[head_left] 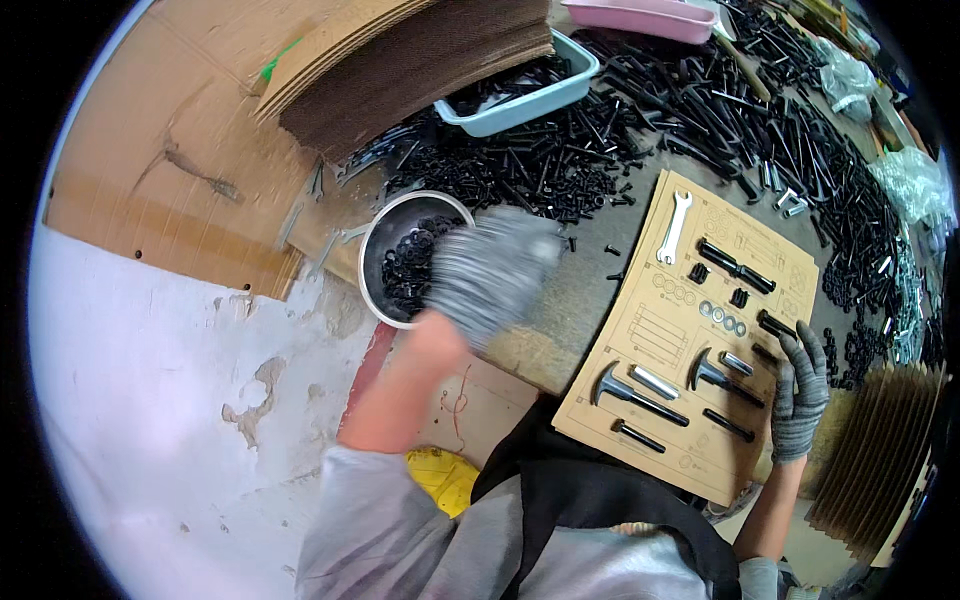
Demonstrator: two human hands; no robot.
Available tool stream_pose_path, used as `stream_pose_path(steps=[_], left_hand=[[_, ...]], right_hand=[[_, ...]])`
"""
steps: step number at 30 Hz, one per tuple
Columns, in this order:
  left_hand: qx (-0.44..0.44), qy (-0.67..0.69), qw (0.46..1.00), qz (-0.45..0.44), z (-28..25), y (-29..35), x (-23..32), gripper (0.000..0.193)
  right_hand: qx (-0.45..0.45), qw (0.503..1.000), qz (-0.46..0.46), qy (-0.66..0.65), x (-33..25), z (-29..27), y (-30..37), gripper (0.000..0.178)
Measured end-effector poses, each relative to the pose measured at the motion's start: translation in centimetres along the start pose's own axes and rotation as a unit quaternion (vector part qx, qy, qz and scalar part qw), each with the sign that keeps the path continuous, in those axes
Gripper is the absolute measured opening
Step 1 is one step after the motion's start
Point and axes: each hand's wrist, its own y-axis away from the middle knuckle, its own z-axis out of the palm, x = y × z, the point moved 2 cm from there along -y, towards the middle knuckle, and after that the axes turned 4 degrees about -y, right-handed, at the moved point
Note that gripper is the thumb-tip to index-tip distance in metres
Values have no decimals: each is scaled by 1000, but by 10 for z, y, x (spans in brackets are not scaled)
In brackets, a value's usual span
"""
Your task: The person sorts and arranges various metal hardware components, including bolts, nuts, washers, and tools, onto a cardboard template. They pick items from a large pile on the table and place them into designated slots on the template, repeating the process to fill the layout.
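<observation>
My left hand (492,270), in a grey striped glove, is smeared by motion over the right rim of a metal bowl (368,262) of small black ring-shaped parts (408,262). Its fingers cannot be made out. My right hand (800,395), gloved too, rests along the right edge of a printed cardboard sheet (600,400), fingers stretched out beside a black bolt (776,324). On the sheet lie an open-end wrench (675,228), a thick black rod (737,266), a row of washers (722,318), two T-shaped black pieces (640,396) with curved heads, silver sleeves (654,381) and more bolts (638,436).
Black bolts and rods (540,160) heap across the table behind the sheet. A light blue tray (520,108), a pink tray (645,18) and stacked cardboard (400,70) stand at the back. More cardboard sheets (880,450) stand at right; clear plastic bags (915,185) lie beyond.
</observation>
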Motion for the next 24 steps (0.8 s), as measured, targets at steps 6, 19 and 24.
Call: stream_pose_path(steps=[6, 19, 24], left_hand=[[-83, -90, 991, -51, -5, 46, -137, 32], [-164, 263, 903, -297, -15, 40, -173, 16], [-139, 295, 891, -315, -18, 43, -177, 16]], right_hand=[[-31, 990, 15, -135, -42, 19, -17, 21], [-36, 994, -8, -104, -57, 11, -16, 19], [-26, 994, -6, -110, -56, 8, -15, 18]])
